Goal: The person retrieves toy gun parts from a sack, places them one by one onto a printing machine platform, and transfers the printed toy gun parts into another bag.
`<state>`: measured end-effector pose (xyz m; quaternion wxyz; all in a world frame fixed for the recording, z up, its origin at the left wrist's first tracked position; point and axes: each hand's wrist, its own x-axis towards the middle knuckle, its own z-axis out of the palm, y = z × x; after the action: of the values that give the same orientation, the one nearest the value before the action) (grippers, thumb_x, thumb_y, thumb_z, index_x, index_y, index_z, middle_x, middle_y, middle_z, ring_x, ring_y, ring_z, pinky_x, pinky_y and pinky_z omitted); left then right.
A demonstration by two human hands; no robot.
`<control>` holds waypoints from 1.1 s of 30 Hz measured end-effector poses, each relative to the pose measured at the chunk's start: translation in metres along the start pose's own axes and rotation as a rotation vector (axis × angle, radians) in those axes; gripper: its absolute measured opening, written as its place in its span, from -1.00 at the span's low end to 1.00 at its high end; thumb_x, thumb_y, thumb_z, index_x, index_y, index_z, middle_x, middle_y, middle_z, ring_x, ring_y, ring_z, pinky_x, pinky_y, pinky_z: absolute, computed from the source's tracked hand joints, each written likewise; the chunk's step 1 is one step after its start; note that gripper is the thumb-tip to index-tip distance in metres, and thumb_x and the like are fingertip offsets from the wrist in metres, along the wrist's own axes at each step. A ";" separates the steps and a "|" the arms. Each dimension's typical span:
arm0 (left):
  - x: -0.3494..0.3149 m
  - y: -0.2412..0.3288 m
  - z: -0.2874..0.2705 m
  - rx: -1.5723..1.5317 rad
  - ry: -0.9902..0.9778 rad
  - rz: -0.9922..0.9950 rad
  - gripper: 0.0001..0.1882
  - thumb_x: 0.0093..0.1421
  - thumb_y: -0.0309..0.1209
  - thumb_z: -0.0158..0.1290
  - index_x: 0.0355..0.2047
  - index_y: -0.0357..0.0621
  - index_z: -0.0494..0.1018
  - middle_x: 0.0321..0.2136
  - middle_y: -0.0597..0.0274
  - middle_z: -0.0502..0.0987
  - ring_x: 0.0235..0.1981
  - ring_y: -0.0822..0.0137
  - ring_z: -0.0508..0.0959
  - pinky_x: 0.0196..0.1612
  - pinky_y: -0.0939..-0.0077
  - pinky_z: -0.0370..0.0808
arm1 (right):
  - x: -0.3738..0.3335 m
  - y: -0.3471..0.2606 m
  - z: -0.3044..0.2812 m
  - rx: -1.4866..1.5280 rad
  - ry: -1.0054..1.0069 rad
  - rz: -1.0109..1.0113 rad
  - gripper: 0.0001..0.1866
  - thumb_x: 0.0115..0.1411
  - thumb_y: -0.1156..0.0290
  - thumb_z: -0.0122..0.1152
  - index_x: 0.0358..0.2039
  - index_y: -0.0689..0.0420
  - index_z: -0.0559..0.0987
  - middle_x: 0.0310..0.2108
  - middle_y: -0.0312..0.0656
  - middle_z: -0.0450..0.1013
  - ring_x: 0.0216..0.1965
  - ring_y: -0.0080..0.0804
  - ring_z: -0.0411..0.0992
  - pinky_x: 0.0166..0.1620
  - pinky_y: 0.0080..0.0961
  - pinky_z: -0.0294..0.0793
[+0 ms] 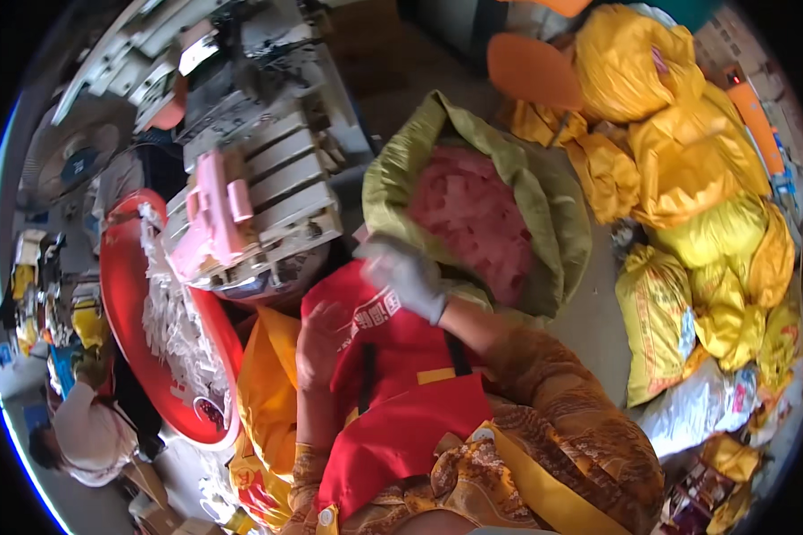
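My right hand (406,278), in a pale grey glove, is over the red apron (393,392) on my lap, at the near edge of an open olive-green sack (558,223). Its fingers are smeared by motion, so what they hold, if anything, does not show. Inside the sack lies a heap of small pink plastic pieces (473,214). My bare left hand (324,339) is raised at the apron's left side, fingers loosely apart and nothing visible in them. Ahead of it, pink gun-shaped plastic parts (212,214) lie on a grey slatted surface (285,178).
At left stands a red tub (120,294) of white plastic scraps (183,330), beside an orange-yellow bag (269,379). Full yellow sacks (687,160) are piled at right, near an orange stool seat (533,69). A machine (268,53) stands at far left. Another person (94,428) is at the lower left.
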<state>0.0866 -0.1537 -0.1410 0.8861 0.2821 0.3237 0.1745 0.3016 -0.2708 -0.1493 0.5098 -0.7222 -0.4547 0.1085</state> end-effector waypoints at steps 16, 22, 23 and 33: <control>-0.134 0.066 -0.263 0.214 0.649 0.097 -0.62 0.21 -0.11 -0.07 -0.09 -0.08 0.40 -0.15 0.16 0.48 -0.13 0.25 0.47 -0.12 0.35 0.40 | -0.083 0.181 -0.113 -1.007 -0.794 0.433 -0.50 0.01 0.18 0.13 0.02 -0.07 0.45 0.01 0.00 0.38 -0.03 -0.10 0.40 -0.01 -0.21 0.40; -0.126 0.027 -0.274 0.692 0.981 -0.088 -0.44 0.11 -0.13 0.02 0.09 -0.11 0.34 0.01 0.16 0.42 0.07 0.22 0.37 0.09 0.17 0.14 | -0.085 0.198 -0.156 -0.094 -0.369 0.841 -0.70 0.03 0.28 0.12 -0.20 0.02 0.59 -0.31 -0.12 0.54 -0.26 -0.19 0.51 -0.20 -0.36 0.49; -0.118 0.025 -0.266 0.683 0.956 -0.063 -0.46 0.10 -0.14 0.03 0.06 -0.13 0.35 -0.02 0.17 0.44 0.04 0.23 0.39 0.07 0.19 0.16 | -0.091 0.200 -0.163 -0.136 -0.397 0.712 -0.72 0.03 0.27 0.14 -0.23 0.05 0.60 -0.32 -0.13 0.54 -0.27 -0.20 0.51 -0.20 -0.39 0.49; -0.077 0.033 -0.212 0.711 0.791 0.004 -0.60 0.09 -0.22 0.10 -0.10 -0.16 0.43 -0.30 0.28 0.55 -0.27 0.40 0.53 -0.21 0.50 0.33 | -0.135 0.133 -0.100 -1.124 -0.350 0.204 -0.71 0.09 0.11 0.10 -0.29 0.02 0.57 -0.13 -0.06 0.44 -0.16 -0.13 0.45 -0.22 -0.32 0.46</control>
<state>-0.1163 -0.0837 -0.2178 0.5458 0.4783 0.6718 0.1486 0.3604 -0.4470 -0.2556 -0.0460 -0.8927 -0.4480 0.0171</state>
